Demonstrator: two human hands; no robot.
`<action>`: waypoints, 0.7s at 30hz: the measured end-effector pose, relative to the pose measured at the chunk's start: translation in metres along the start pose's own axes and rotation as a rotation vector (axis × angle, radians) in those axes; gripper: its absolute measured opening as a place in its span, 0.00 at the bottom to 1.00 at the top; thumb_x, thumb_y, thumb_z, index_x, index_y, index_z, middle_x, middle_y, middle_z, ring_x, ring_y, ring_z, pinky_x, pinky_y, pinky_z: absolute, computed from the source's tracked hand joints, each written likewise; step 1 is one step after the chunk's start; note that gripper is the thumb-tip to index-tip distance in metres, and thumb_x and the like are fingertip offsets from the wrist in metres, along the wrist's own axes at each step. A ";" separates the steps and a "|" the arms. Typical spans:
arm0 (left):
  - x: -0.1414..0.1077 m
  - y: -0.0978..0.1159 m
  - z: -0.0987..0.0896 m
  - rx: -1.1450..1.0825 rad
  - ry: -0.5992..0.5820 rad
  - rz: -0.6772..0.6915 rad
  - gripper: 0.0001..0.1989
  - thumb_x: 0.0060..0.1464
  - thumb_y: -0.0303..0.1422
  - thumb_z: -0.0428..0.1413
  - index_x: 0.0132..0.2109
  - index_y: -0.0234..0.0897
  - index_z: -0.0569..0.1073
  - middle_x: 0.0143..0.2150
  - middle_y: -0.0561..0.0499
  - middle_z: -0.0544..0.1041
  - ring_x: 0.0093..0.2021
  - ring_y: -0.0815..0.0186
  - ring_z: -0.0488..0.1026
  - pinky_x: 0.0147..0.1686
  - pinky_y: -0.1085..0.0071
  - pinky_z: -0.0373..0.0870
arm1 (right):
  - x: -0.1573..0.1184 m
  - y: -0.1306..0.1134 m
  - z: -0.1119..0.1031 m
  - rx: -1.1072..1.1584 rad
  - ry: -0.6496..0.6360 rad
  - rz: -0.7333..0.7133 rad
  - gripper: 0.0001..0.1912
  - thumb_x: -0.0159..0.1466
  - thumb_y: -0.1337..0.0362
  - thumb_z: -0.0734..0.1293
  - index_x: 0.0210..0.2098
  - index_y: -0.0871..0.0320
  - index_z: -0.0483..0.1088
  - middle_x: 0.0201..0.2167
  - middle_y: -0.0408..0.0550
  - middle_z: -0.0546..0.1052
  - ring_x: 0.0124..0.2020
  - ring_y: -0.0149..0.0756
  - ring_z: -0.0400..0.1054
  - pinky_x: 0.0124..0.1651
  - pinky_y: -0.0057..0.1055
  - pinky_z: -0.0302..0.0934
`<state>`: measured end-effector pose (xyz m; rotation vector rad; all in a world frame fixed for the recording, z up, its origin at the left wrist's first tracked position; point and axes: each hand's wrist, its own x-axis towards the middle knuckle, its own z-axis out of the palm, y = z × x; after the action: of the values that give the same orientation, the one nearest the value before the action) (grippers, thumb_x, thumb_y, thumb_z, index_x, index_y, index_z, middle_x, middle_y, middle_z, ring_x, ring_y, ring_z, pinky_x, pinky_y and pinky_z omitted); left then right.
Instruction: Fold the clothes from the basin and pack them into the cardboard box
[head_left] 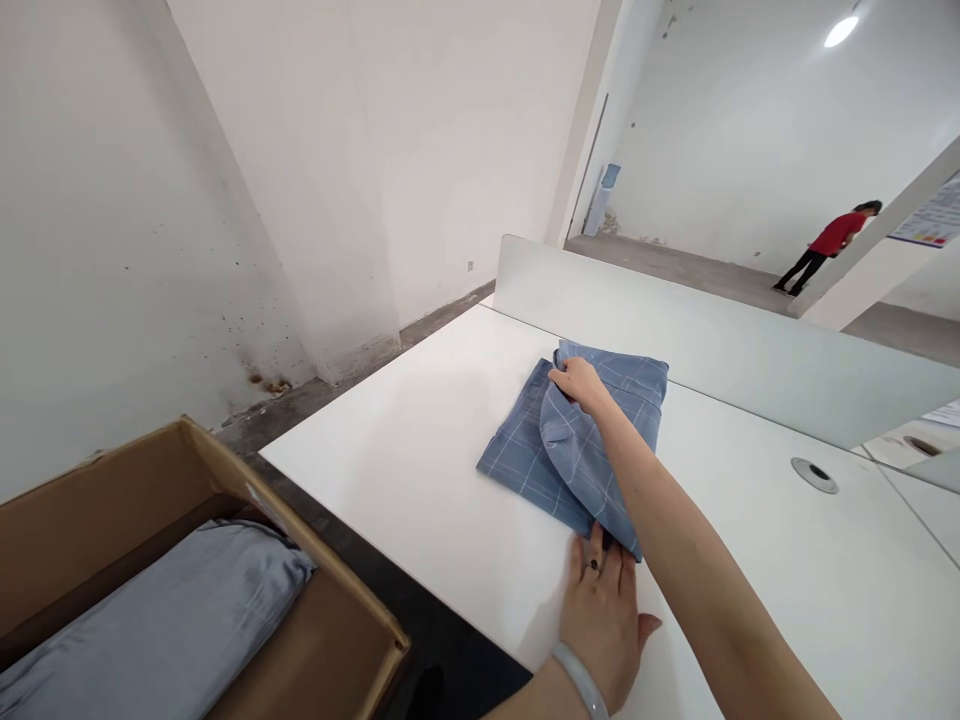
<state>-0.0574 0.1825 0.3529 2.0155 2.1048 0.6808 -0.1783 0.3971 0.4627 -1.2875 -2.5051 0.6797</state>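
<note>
A folded blue checked cloth (523, 452) lies on the white table (420, 500), with a loose flap lifted and curved over its middle. My right hand (577, 385) reaches across from the lower right and is shut on the far end of that flap. My left hand (604, 620), wearing a ring and a pale bangle, rests palm down on the table at the near edge of the cloth. Its spread fingertips touch the hem. My right forearm hides part of the cloth.
A cardboard box (225, 500) holding a folded grey cloth (161, 625) stands at the lower left, past the table's edge. A pale partition (712, 340) runs along the table's far side, and a round cable grommet (814, 475) sits in the tabletop. Farther off stands a person in a red shirt (836, 240).
</note>
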 end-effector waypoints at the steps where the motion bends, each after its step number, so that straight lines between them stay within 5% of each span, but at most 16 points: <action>1: -0.003 -0.002 -0.003 0.015 -0.005 -0.012 0.29 0.63 0.43 0.45 0.64 0.27 0.60 0.62 0.38 0.64 0.67 0.49 0.51 0.64 0.48 0.52 | 0.001 -0.003 0.003 -0.008 0.001 -0.012 0.06 0.56 0.65 0.60 0.25 0.59 0.64 0.15 0.45 0.66 0.24 0.33 0.64 0.28 0.25 0.55; 12: -0.010 -0.005 -0.002 0.047 -0.094 0.050 0.29 0.64 0.39 0.43 0.69 0.36 0.49 0.66 0.42 0.58 0.68 0.50 0.48 0.65 0.42 0.40 | -0.005 -0.016 0.055 0.004 -0.076 -0.026 0.17 0.60 0.62 0.62 0.43 0.70 0.70 0.33 0.62 0.76 0.37 0.41 0.71 0.38 0.29 0.61; 17: -0.018 -0.015 -0.030 -0.174 -0.086 0.039 0.25 0.62 0.41 0.47 0.63 0.36 0.62 0.61 0.43 0.66 0.64 0.53 0.58 0.63 0.50 0.54 | -0.024 -0.004 0.035 0.103 -0.078 -0.120 0.30 0.65 0.53 0.57 0.59 0.69 0.60 0.31 0.52 0.78 0.34 0.35 0.72 0.40 0.26 0.62; 21: -0.013 -0.038 -0.068 -0.325 0.058 -0.015 0.16 0.63 0.37 0.47 0.54 0.40 0.70 0.51 0.48 0.75 0.51 0.63 0.71 0.52 0.65 0.70 | -0.052 0.045 0.007 -0.025 0.102 -0.242 0.18 0.64 0.62 0.60 0.50 0.62 0.70 0.39 0.51 0.77 0.43 0.38 0.71 0.48 0.31 0.60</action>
<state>-0.1186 0.1554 0.3951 1.8211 1.8890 1.0151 -0.1195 0.3751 0.4334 -0.9773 -2.5356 0.5156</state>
